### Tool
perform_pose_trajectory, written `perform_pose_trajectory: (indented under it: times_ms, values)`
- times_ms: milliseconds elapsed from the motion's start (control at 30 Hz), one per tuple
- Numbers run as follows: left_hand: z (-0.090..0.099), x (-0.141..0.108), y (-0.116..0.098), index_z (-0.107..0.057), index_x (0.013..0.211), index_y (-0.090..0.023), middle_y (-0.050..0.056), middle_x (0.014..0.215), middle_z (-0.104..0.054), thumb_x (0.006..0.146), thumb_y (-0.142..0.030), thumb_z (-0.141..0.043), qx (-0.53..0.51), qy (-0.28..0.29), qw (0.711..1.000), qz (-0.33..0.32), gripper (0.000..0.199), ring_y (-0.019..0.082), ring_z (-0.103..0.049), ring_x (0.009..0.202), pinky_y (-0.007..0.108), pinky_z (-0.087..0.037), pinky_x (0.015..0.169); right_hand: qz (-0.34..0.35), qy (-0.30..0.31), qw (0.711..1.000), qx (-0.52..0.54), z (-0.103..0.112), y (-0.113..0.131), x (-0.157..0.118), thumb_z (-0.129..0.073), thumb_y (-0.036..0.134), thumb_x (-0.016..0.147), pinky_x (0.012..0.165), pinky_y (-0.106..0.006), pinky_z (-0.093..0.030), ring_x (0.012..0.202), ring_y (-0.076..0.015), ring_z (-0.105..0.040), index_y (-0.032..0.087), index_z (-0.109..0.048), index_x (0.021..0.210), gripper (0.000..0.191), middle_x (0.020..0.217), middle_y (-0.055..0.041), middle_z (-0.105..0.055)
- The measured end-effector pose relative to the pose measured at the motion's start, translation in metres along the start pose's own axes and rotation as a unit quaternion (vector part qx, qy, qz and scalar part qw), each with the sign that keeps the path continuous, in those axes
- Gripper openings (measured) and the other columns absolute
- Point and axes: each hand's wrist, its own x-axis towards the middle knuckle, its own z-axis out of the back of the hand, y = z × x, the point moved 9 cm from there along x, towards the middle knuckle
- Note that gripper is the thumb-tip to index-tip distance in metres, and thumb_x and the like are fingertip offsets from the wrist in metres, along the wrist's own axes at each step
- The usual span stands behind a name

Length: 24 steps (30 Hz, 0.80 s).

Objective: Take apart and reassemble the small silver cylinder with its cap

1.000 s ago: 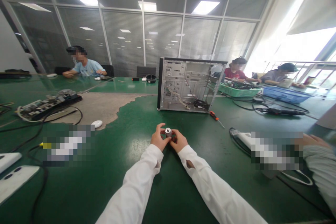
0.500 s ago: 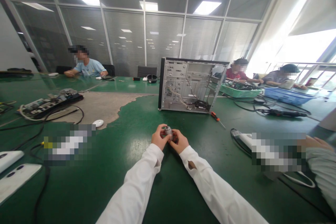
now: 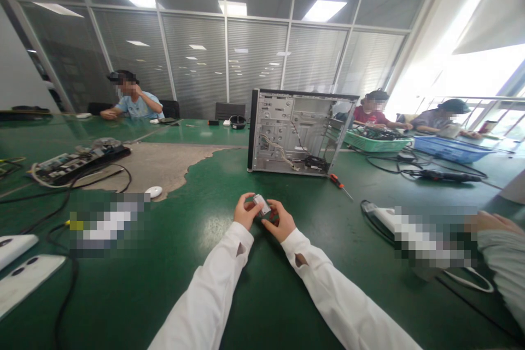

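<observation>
Between my two hands is a small silver metal cylinder [image 3: 261,205] that looks like a small electric motor; it is tilted, with a pale side facing up. My left hand [image 3: 245,212] grips it from the left with thumb and fingers. On its right side, the fingers of my right hand [image 3: 282,221] are closed around the lower end. Both hands are just above the green table [image 3: 213,279]. Beyond them stands an opened computer case [image 3: 273,142], its metal inside and loose wires showing. An orange-handled screwdriver [image 3: 336,181] lies by the case's right front corner.
At left lie a circuit board assembly [image 3: 80,164], cables, and white phones [image 3: 30,281]. A green basket [image 3: 379,145] and a blue basket [image 3: 451,149] stand at the right back. Another person's sleeve [image 3: 502,262] reaches in at right. Several people sit around the table.
The small motor has been turned from upright to tilted, so its pale side now shows. My hands have barely shifted. The person at the far left has raised a hand to the head.
</observation>
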Motion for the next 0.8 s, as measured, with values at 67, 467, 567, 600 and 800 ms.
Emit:
perform_pose_trajectory:
  times_ms: [67,467,567,600,800]
  values:
    - [-0.001,0.001,0.005,-0.045,0.096,-0.016,0.001,0.066,-0.059,0.053,-0.031,-0.067,-0.033,0.005,0.999,0.020,0.050,0.012,-0.058,0.057,0.024,-0.047,0.052,0.005,-0.005,1.000,0.022,0.002,0.004,-0.001,-0.055,0.022,0.059,0.048,-0.021,-0.042,0.062,-0.0109,-0.051,0.020,-0.039,0.107,0.051,0.084,-0.0022,-0.054]
    - [-0.015,-0.009,0.009,-0.044,0.091,-0.016,0.002,0.067,-0.060,0.057,-0.029,-0.066,-0.189,0.040,0.974,0.120,0.043,0.012,-0.059,0.056,0.023,-0.046,0.051,0.027,-0.054,0.993,0.104,0.010,0.012,-0.003,-0.058,0.028,0.060,0.046,-0.020,-0.042,0.074,-0.0144,-0.051,0.019,-0.038,0.109,0.054,0.092,-0.0066,-0.050]
    - [-0.017,-0.010,0.008,-0.044,0.092,-0.016,0.002,0.068,-0.061,0.056,-0.028,-0.067,-0.195,0.053,0.973,0.115,0.044,0.012,-0.059,0.057,0.024,-0.047,0.055,0.044,-0.061,0.992,0.104,0.012,0.015,-0.002,-0.058,0.027,0.059,0.047,-0.021,-0.042,0.079,-0.0157,-0.050,0.019,-0.037,0.110,0.056,0.102,-0.0088,-0.046]
    - [-0.018,-0.011,0.007,-0.044,0.092,-0.017,0.002,0.068,-0.060,0.055,-0.027,-0.068,-0.197,0.058,0.972,0.110,0.045,0.012,-0.059,0.058,0.025,-0.047,0.056,0.050,-0.064,0.992,0.102,0.013,0.016,-0.002,-0.058,0.026,0.058,0.047,-0.021,-0.042,0.080,-0.0160,-0.049,0.019,-0.037,0.110,0.056,0.106,-0.0093,-0.044]
    - [-0.020,-0.011,0.004,-0.044,0.092,-0.016,0.001,0.067,-0.060,0.052,-0.024,-0.070,-0.202,0.069,0.972,0.096,0.049,0.013,-0.059,0.058,0.025,-0.047,0.056,0.071,-0.083,0.991,0.081,0.018,0.021,-0.003,-0.059,0.022,0.056,0.049,-0.021,-0.043,0.082,-0.0161,-0.048,0.018,-0.041,0.106,0.053,0.109,-0.0094,-0.042]
